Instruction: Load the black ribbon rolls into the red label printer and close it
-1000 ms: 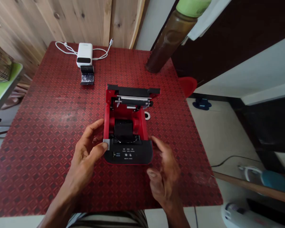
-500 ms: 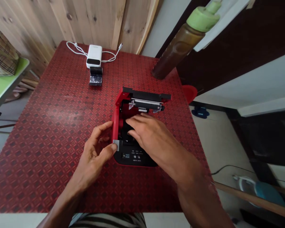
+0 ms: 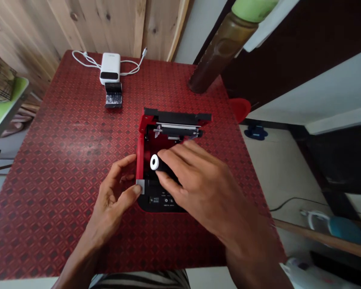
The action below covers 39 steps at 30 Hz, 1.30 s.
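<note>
Head view: I see the roll [image 3: 154, 162] pinched in the right hand [image 3: 200, 176], over the open printer [image 3: 151, 192].
From here, that hand's thumb and fingers close around the roll, which tips leftward. The left hand [image 3: 115, 198] is loosely spread, touching the printer's left side. The lid [image 3: 178, 116] stands raised; the printer sits on the tabletop [image 3: 78, 160].

Right grip [image 3: 198, 174] pinches; left grip [image 3: 115, 196] curves loosely.
</note>
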Available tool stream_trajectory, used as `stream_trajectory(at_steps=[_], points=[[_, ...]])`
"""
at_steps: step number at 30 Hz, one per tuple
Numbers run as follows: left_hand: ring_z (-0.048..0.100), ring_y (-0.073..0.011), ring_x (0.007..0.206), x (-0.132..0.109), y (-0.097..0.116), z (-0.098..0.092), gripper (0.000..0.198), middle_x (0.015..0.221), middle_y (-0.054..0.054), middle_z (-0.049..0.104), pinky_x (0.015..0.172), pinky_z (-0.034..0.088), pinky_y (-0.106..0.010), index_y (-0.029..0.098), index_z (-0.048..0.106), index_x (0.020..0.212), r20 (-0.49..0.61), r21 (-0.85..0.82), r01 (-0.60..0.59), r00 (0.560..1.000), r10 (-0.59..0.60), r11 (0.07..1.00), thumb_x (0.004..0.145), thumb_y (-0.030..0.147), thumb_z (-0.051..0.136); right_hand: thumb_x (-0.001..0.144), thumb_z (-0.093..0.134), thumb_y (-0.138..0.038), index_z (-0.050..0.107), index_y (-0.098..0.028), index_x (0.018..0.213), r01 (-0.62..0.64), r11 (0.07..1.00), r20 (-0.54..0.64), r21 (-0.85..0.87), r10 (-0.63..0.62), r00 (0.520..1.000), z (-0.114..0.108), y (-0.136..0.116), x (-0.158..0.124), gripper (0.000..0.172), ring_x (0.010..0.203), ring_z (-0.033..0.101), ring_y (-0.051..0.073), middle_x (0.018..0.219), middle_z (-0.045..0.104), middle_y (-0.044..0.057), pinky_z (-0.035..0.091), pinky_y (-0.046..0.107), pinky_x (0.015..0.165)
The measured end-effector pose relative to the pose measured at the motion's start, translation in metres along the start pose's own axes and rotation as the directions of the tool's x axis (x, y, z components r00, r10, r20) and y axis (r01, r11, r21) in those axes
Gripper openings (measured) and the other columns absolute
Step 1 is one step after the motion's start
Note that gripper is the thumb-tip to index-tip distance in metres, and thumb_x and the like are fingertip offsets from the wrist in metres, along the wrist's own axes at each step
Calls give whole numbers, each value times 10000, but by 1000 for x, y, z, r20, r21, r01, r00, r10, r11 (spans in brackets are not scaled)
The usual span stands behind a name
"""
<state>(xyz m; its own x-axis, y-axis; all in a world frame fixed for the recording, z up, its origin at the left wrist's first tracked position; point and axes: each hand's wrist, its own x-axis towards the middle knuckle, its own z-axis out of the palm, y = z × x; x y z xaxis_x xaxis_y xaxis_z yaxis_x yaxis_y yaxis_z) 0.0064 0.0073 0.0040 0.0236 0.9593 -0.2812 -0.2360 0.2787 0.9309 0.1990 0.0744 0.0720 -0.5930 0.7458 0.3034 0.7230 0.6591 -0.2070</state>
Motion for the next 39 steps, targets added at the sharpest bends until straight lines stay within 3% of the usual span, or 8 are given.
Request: stream_trajectory(at_steps=[5, 11, 14, 17, 23, 30, 34, 39], points=[[708, -295, 1241, -1, 0, 3, 594, 1494, -76, 717, 966, 584, -365, 303, 663, 1495, -55, 12, 2, 998, -2, 1000, 940, 464, 801, 984, 785, -180, 755, -263, 1197, -201, 893, -203, 402, 301, 932, -22, 15, -50, 231, 932, 730, 226, 1043, 805, 25, 590, 391, 866], [739, -255, 1100, 0, -3, 2, 586, 1432, -48, 746, 904, 581, -361, 345, 686, 1482, -77, 44, 0, 997, 4, 999, 924, 486, 792, 918, 857, -228, 809, -348, 1217, -320, 437, -46, 841, 646, 762, 10, 34, -119, 326, 996, 788, 193, 1120, 836, -5, 641, 321, 865], [740, -237, 979, 0, -3, 3, 595, 1351, -43, 781, 822, 571, -348, 344, 690, 1477, -99, 51, 14, 995, -9, 999, 908, 480, 800, 924, 839, -234, 800, -342, 1203, -342, 350, 16, 872, 678, 735, 30, 34, -128, 302, 1077, 812, 213, 1165, 852, 5, 659, 347, 932], [737, -243, 972, 1, -3, 5, 585, 1343, -47, 785, 812, 568, -349, 329, 701, 1463, -107, 45, -3, 994, 8, 999, 903, 467, 804, 928, 801, -253, 784, -310, 1181, -433, 431, 24, 791, 686, 727, 43, 34, -122, 260, 1070, 816, 237, 1159, 855, 28, 655, 385, 938], [737, -283, 1072, 1, -2, 7, 568, 1380, -60, 771, 875, 580, -383, 312, 716, 1440, -116, 45, -27, 993, 32, 999, 898, 454, 808, 949, 702, -287, 751, -270, 1173, -487, 647, 59, 587, 565, 823, 57, 38, -111, 230, 962, 806, 243, 1108, 844, 48, 634, 403, 868], [739, -245, 1022, 2, -4, 3, 562, 1389, -30, 773, 843, 581, -347, 345, 718, 1452, -108, 49, -17, 994, 22, 999, 906, 442, 810, 953, 685, -255, 749, -261, 1307, -491, 677, 115, 549, 521, 846, 52, 42, -120, 360, 1106, 805, 268, 1267, 837, 78, 650, 461, 998], [748, -269, 1110, 2, -4, 3, 535, 1432, -18, 761, 840, 586, -340, 356, 734, 1431, -107, 43, -26, 994, 31, 999, 907, 436, 809, 960, 651, -192, 671, -271, 1472, -542, 648, 162, 535, 551, 818, 39, 48, -129, 518, 956, 819, 224, 1307, 826, 81, 682, 454, 928], [749, -320, 1179, 1, -3, 4, 535, 1433, -39, 760, 882, 601, -388, 352, 709, 1453, -105, 51, -15, 994, 20, 999, 931, 444, 786, 1001, 638, -217, 751, -239, 1329, -564, 644, 81, 517, 619, 781, 30, 71, -118, 347, 953, 818, 237, 1152, 848, 83, 672, 451, 894]])
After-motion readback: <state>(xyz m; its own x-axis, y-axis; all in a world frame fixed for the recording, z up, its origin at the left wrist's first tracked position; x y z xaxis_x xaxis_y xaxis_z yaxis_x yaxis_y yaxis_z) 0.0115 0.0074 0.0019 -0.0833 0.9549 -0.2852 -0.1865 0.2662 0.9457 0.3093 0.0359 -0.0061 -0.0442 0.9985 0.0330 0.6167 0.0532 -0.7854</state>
